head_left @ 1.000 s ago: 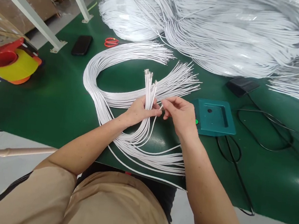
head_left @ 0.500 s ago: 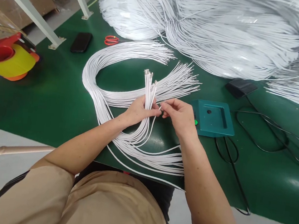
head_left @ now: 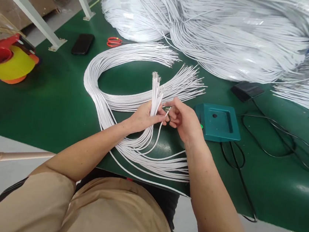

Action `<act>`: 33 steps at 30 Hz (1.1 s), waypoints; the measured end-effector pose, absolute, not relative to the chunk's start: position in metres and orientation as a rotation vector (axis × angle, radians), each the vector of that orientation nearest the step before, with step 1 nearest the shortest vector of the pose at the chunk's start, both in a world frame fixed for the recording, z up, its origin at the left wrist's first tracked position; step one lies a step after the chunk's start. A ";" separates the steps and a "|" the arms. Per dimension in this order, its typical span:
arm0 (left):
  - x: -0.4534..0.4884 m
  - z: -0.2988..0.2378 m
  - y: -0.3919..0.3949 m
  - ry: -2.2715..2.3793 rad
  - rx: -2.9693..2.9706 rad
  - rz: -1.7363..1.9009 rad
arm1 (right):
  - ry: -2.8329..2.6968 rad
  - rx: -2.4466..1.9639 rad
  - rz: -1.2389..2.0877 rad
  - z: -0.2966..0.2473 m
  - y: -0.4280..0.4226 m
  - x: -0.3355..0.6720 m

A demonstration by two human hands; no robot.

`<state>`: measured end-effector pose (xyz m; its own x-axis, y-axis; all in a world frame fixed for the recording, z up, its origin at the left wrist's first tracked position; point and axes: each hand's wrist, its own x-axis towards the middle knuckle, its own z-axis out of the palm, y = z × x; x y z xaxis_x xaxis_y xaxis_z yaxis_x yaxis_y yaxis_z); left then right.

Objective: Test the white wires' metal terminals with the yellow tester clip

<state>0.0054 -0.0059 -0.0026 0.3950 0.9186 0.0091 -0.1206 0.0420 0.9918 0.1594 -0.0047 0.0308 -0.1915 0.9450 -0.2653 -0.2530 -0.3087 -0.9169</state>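
My left hand [head_left: 143, 116] is closed round an upright bunch of white cables [head_left: 154, 97] with small metal terminals at their tips. One single cable [head_left: 160, 126] stands apart from the bunch, its lower part near my left thumb and fingertips. My right hand [head_left: 183, 119] is beside that cable's tip, with its forefinger stretched toward the bunch and the other fingers loosely curled. Its fingers are apart and do not appear to grip the cable. Below my hands, the cables curve into a larger white bundle [head_left: 149, 162] on the green table [head_left: 53, 97].
A curved cable bundle [head_left: 95, 68] lies beyond my hands, near red-handled scissors [head_left: 114, 42] and a black phone [head_left: 83, 44]. Large cable heaps [head_left: 235, 39] fill the back. To the right are a teal device [head_left: 218, 121] and black cords [head_left: 278, 126]. A yellow tape dispenser [head_left: 18, 61] stands left.
My right fingers have loosened from the single cable's tip and spread, the forefinger stretching left. The tip now shows between my hands. My left hand keeps the bunch, shifted slightly right.
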 end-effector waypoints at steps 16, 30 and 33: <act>0.000 -0.007 -0.004 0.888 1.273 1.056 | -0.940 -1.141 1.602 0.032 -0.009 0.161; -0.002 -0.008 -0.002 0.842 1.427 0.952 | -1.073 -1.374 1.378 0.029 -0.008 0.158; -0.003 -0.008 -0.001 0.875 1.424 0.964 | -1.170 -1.455 1.364 0.029 -0.007 0.162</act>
